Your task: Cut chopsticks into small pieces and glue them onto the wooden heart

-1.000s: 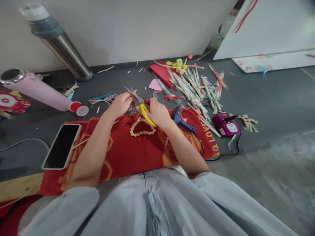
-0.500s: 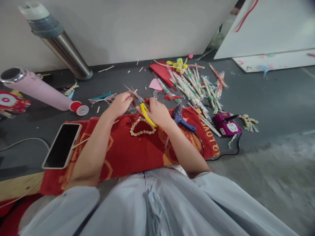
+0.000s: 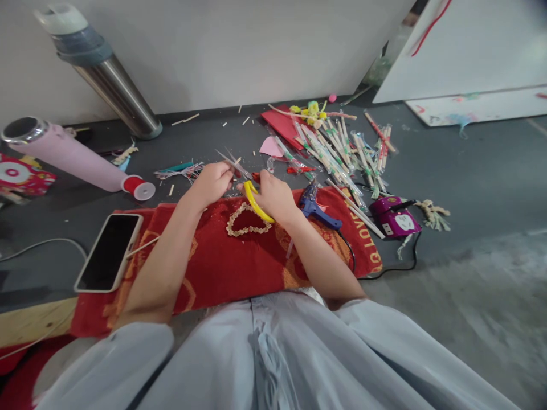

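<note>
Yellow-handled scissors (image 3: 256,200) are in my right hand (image 3: 276,196), their blades parted and pointing up and left. A small red thing (image 3: 255,176) shows beside that hand's fingers; whether it is held I cannot tell. My left hand (image 3: 216,181) is closed in a pinch close to the blades, and what its fingertips hold is too small to make out. Just below the scissors, a ring of small pale pieces (image 3: 248,229) in a heart-like outline lies on a red towel (image 3: 239,267). To the right of my right hand rests a blue glue gun (image 3: 320,212).
Wrapped sticks (image 3: 331,151) are heaped at the back right, near a purple box (image 3: 395,216) with a black cable. On the left are a phone (image 3: 109,253), a red spool (image 3: 139,187), a pink bottle (image 3: 68,154) and a steel thermos (image 3: 113,85).
The scissor blades look slightly wider apart. Both hands stay in almost the same place, and the whole view has shifted very slightly.
</note>
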`<state>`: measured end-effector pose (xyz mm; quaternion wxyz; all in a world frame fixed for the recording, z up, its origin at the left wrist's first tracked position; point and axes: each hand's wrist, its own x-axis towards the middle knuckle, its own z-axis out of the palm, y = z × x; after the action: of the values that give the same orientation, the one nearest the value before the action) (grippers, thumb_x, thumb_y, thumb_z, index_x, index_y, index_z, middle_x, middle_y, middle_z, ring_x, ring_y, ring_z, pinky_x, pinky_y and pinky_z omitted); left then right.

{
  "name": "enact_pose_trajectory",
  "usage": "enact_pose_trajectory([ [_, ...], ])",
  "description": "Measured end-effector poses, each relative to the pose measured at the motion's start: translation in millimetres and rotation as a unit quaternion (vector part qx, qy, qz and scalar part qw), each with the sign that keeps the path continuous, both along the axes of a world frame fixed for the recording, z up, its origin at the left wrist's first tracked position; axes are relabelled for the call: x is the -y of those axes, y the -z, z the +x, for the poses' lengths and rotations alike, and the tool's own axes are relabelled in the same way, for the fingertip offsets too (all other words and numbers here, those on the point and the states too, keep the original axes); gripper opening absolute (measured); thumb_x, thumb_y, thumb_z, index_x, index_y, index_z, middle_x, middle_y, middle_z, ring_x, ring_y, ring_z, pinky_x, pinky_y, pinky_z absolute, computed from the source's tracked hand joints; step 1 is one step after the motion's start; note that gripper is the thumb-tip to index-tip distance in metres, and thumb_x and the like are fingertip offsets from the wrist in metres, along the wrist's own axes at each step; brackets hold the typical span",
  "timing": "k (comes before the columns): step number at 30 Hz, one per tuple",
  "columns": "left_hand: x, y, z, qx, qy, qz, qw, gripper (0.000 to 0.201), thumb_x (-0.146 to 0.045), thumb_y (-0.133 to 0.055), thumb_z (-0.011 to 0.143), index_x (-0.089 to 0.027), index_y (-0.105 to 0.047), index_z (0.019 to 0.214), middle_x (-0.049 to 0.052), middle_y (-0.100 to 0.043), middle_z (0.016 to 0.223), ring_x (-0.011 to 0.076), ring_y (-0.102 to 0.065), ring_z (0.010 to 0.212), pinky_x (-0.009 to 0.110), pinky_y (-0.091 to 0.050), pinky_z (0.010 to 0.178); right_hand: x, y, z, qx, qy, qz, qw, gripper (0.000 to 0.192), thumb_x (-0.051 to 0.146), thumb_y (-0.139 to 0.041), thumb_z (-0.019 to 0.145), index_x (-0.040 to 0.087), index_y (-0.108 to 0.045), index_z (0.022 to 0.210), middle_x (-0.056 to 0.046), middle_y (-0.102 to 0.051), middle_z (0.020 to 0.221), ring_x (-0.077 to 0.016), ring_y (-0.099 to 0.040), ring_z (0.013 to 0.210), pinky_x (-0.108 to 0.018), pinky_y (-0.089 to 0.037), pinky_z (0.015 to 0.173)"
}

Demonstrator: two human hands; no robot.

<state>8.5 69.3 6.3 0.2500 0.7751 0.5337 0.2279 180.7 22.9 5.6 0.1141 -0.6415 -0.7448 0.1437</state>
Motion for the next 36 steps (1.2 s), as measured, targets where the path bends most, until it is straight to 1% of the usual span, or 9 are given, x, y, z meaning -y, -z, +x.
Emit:
enact_pose_trajectory([
  [6,2,-2.3,2,-0.008,0.000,0.014,1.000,0.022,-0.026,-0.039,0.082,-0.020,-0.051,0.064,0.000,-0.054,0.056,0.0150,-0.050,0.056,0.029,-0.042,0.063,0,-4.7,-1,0.007,0.001,-0.017,1.000,0.068,0.071,-0.030,0.091,0.010,-0.055,0.108,-0.019,-0.070,0.104,-0.0313,-0.069,0.098,-0.036,-0.049,0.079],
  [10,2,-1.6,2,-0.003,-0.002,-0.003,1.000,0.024,-0.028,-0.039,0.084,-0.020,-0.052,0.066,0.001,-0.055,0.056,0.0154,-0.051,0.056,0.031,-0.043,0.066,1,-7.5,-2,0.014,0.006,-0.023,1.000,0.070,0.072,-0.031,0.090,0.010,-0.056,0.108,-0.021,-0.070,0.104,-0.0328,-0.069,0.097,-0.038,-0.050,0.079],
  [16,1,1.6,1,-0.007,-0.006,0.008,1.000,0.025,-0.026,-0.037,0.088,-0.020,-0.056,0.074,0.001,-0.060,0.061,0.0164,-0.057,0.061,0.031,-0.045,0.068,-2,-3.3,-2,0.004,0.016,-0.023,1.000,0.069,0.073,-0.031,0.090,0.011,-0.056,0.107,-0.020,-0.071,0.103,-0.0323,-0.069,0.096,-0.037,-0.049,0.078],
  [18,1,2.5,3,-0.007,-0.016,0.037,0.999,0.025,-0.028,-0.038,0.090,-0.019,-0.059,0.080,0.002,-0.064,0.069,0.0170,-0.059,0.067,0.030,-0.045,0.070,-3,-1.0,-1,-0.009,0.022,-0.015,1.000,0.070,0.074,-0.030,0.090,0.011,-0.056,0.104,-0.019,-0.071,0.102,-0.0318,-0.070,0.095,-0.037,-0.049,0.078],
  [20,1,2.9,5,-0.006,-0.035,0.085,0.996,0.024,-0.032,-0.041,0.091,-0.019,-0.061,0.087,0.004,-0.068,0.078,0.0175,-0.060,0.074,0.029,-0.044,0.072,-4,0.4,1,-0.030,0.031,-0.009,0.999,0.071,0.075,-0.028,0.089,0.012,-0.056,0.102,-0.018,-0.071,0.100,-0.0310,-0.069,0.094,-0.036,-0.049,0.077],
  [23,1,2.8,6,-0.018,-0.054,0.133,0.990,0.023,-0.034,-0.044,0.091,-0.021,-0.062,0.089,0.005,-0.068,0.083,0.0188,-0.060,0.081,0.030,-0.043,0.076,-4,0.9,4,-0.053,0.036,-0.005,0.998,0.069,0.076,-0.029,0.089,0.013,-0.055,0.100,-0.016,-0.071,0.098,-0.0285,-0.069,0.093,-0.035,-0.048,0.077],
  [29,0,3.6,2,-0.030,-0.029,0.131,0.991,0.032,-0.039,-0.037,0.095,-0.022,-0.061,0.082,0.006,-0.067,0.083,0.0204,-0.061,0.085,0.031,-0.044,0.082,-3,4.8,5,-0.043,0.005,0.036,0.998,0.068,0.073,-0.027,0.090,0.012,-0.052,0.104,-0.015,-0.068,0.101,-0.0265,-0.067,0.093,-0.036,-0.046,0.081],
  [33,0,3.8,1,-0.026,0.004,0.129,0.991,0.035,-0.040,-0.035,0.096,-0.021,-0.061,0.085,0.007,-0.067,0.087,0.0198,-0.061,0.088,0.030,-0.044,0.086,-3,8.0,5,-0.032,-0.008,0.057,0.998,0.071,0.075,-0.027,0.089,0.010,-0.050,0.107,-0.016,-0.066,0.103,-0.0277,-0.065,0.096,-0.037,-0.046,0.084],
  [36,1,2.8,2,-0.029,0.012,0.130,0.991,0.036,-0.040,-0.034,0.097,-0.021,-0.062,0.086,0.007,-0.067,0.086,0.0197,-0.061,0.087,0.030,-0.045,0.085,-3,7.6,5,-0.029,-0.011,0.060,0.998,0.072,0.076,-0.026,0.089,0.010,-0.050,0.107,-0.016,-0.066,0.103,-0.0278,-0.065,0.097,-0.037,-0.046,0.084],
])
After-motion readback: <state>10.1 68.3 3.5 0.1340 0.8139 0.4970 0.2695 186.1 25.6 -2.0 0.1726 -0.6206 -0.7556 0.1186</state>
